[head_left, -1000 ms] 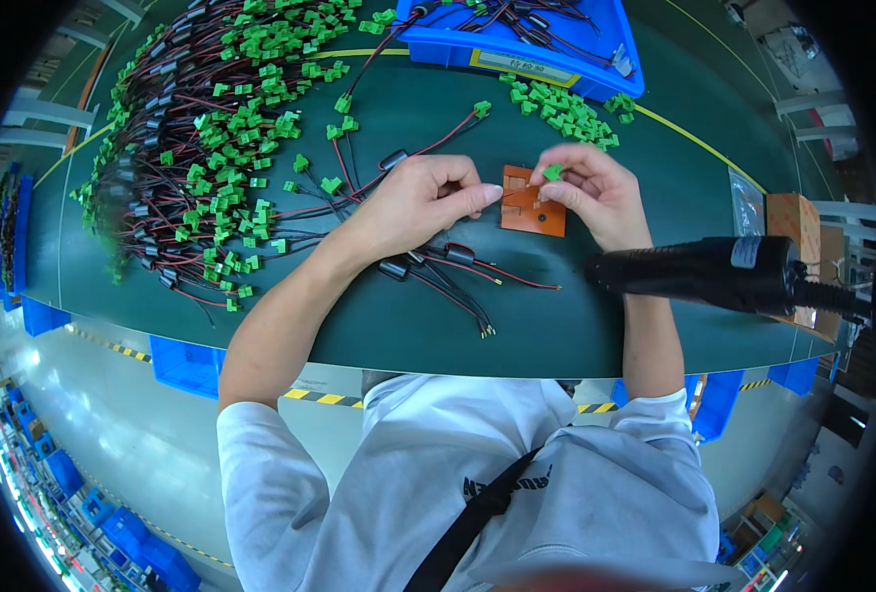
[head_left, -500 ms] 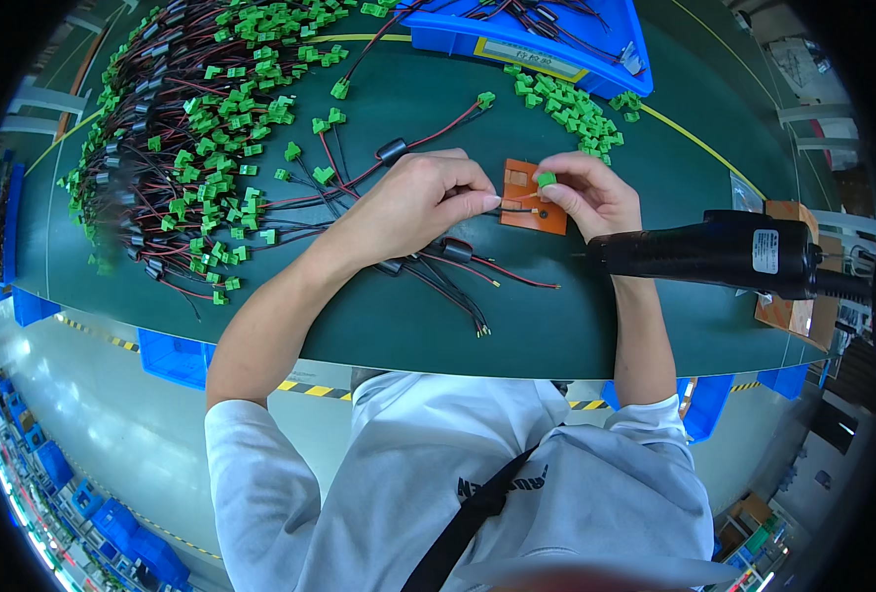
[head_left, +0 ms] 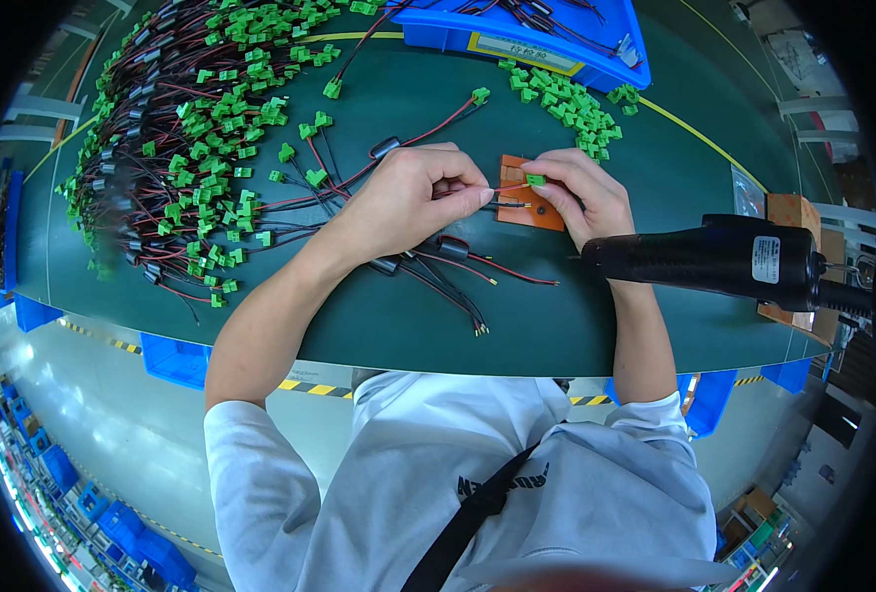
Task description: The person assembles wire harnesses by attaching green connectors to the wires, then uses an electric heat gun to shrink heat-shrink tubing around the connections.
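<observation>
My left hand [head_left: 428, 192] pinches a red and black wire pair near its stripped ends. The cable runs back under the hand to a black cylinder [head_left: 385, 147] and a green connector [head_left: 480, 96] beyond it. Between thumb and fingers my right hand [head_left: 588, 194] grips a small green terminal block [head_left: 536, 181]. The red wire's tip meets this block; whether it sits inside I cannot tell. The black wire's bare end lies just below, over an orange fixture plate [head_left: 532, 215] on the bench. Two loose cables with black cylinders [head_left: 453, 248] lie nearer me, their ends bare.
A large heap of finished-looking cables with green connectors [head_left: 201, 118] covers the left. Loose green terminal blocks [head_left: 566, 109] lie at the back, beside a blue bin [head_left: 438, 32] with cables. A black electric screwdriver [head_left: 704, 259] juts in from the right, above my right forearm. Cardboard [head_left: 791, 212] stands behind it.
The red wire's end has come up against the green terminal block. My right hand has shifted slightly left with the block, and the view has moved a little.
</observation>
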Demonstrator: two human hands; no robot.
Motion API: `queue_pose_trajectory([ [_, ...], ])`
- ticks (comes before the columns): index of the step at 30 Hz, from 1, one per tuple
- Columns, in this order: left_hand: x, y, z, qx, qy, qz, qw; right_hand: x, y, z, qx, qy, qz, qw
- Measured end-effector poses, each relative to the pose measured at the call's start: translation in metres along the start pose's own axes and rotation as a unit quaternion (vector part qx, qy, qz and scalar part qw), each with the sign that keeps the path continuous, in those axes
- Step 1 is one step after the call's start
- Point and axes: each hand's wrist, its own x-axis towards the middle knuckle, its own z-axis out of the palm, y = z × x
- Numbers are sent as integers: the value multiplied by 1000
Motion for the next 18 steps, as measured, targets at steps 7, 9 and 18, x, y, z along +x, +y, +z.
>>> queue_pose_trajectory([
  [7,0,-2,0,-9,0,-3,1000,0,-6,-1,-23,-18,-9,1000],
  [9,0,-1,1,-7,-1,-11,1000,-1,-6,-1,-26,-18,-12,999],
  [18,-1,0,1,-3,-11,-11,1000,0,-5,0,-52,-5,-49,997],
])
